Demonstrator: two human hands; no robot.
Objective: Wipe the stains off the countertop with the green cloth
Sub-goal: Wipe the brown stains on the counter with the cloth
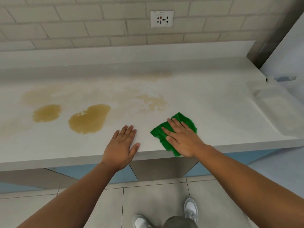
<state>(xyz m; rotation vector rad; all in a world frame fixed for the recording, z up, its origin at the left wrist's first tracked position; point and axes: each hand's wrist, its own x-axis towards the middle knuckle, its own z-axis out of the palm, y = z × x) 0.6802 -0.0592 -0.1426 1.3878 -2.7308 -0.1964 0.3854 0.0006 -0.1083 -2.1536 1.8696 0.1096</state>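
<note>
Lying near the front edge of the worktop (222, 116), the green cloth (187, 123) is a bit crumpled, and its near corner reaches right to that edge. The right hand (182, 140) presses down on top of it. Its fingers (175, 125) are straight and a little apart, not curled round the cloth. Just beside it, the left hand (120, 146) rests flat on the bare worktop. Its fingers (126, 131) are straight and close together, with the thumb sticking out. The two hands do not touch.

Further left there is a big stain (88, 120), yellow-brown, near the left hand, and a smaller stain (46, 112) beyond it. A pale stain (151, 101) sits behind the cloth, nearer the wall. A white socket (162, 18) is on the brick wall (65, 22) above. Down below, two grey shoes (190, 209) stand on the tiled floor (156, 198).
</note>
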